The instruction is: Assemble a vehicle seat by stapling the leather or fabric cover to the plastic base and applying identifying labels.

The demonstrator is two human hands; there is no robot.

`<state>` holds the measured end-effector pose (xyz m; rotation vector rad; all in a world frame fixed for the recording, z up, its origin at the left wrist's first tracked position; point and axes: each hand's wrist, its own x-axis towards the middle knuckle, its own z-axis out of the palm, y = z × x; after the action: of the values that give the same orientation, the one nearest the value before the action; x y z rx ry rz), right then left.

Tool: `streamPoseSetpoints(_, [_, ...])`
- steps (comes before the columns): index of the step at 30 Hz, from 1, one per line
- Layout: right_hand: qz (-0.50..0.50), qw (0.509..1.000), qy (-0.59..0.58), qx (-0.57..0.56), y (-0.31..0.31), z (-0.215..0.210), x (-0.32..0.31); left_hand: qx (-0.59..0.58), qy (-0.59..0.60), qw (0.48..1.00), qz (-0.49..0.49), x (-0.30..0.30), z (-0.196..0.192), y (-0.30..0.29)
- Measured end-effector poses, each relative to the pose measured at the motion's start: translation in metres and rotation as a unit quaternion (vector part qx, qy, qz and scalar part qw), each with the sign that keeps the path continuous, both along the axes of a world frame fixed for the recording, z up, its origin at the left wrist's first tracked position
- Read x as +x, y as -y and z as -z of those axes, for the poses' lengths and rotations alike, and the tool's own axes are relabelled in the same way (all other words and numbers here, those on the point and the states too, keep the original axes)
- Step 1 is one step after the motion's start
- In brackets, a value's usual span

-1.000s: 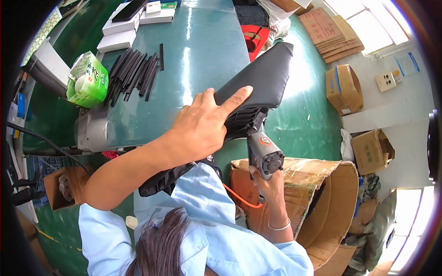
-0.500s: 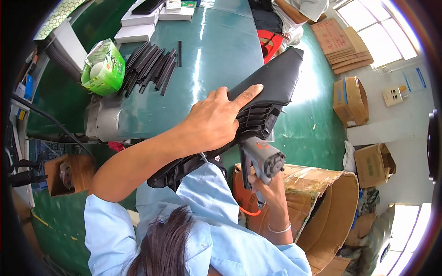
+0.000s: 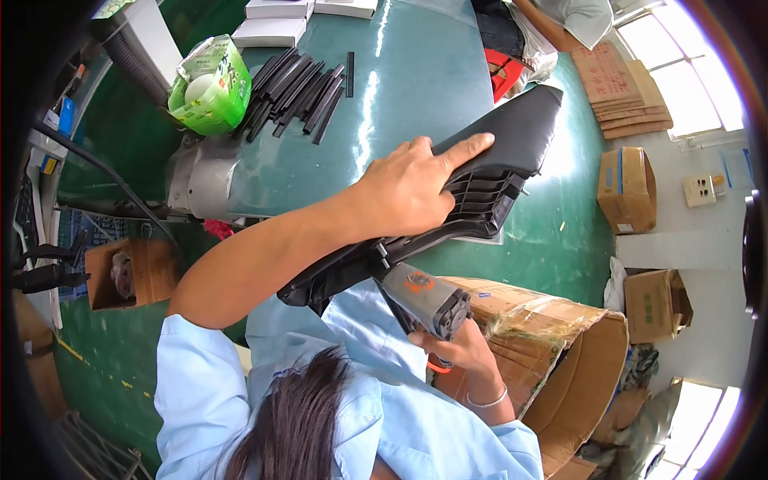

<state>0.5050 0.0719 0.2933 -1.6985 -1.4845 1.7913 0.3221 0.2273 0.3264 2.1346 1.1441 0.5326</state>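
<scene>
A long black padded seat point(image 3: 518, 128) with a ribbed plastic underside is held on edge, slanting from my body out over the table's near right corner. My left hand point(image 3: 406, 192) grips its upper edge, the index finger stretched along the smooth cover and the other fingers curled. Below it, my right hand point(image 3: 462, 350) is wrapped round the handle of a grey air staple gun point(image 3: 426, 298). The gun's front end sits close to the seat's underside beside a metal stud point(image 3: 382, 254); contact there cannot be made out. An orange hose point(image 3: 438, 366) shows under the gun.
On the green table point(image 3: 432, 56) lie several black strips point(image 3: 300, 88), a green packet point(image 3: 210, 92) and white boxes point(image 3: 272, 28). A large open carton point(image 3: 552, 336) stands right of my right arm. Another person point(image 3: 560, 28) sits at the far right beside a red stool point(image 3: 504, 72).
My right hand has moved the staple gun left along the seat's underside, to near the stud. My left hand keeps its grip on the seat. The whole view has shifted slightly.
</scene>
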Motion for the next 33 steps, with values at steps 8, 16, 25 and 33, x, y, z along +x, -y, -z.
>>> streamPoseSetpoints(8, [0.094, 0.973, -0.103, 0.182, 0.021, 0.010, 0.020, -0.097, 0.149, 0.984, -0.017, -0.012, 0.016, -0.047])
streamPoseSetpoints(16, [0.130, 0.970, -0.005, 0.207, 0.004, 0.019, 0.022, 0.096, 0.187, 0.972, -0.104, 0.028, -0.006, -0.045])
streamPoseSetpoints(25, [0.010, 0.951, 0.126, 0.282, -0.015, 0.007, -0.003, 0.118, 0.109, 0.983, -0.095, 0.038, -0.013, -0.038])
streamPoseSetpoints(33, [0.041, 0.958, 0.065, 0.276, -0.002, 0.012, -0.008, 0.141, 0.138, 0.974, -0.108, 0.030, -0.010, -0.036])
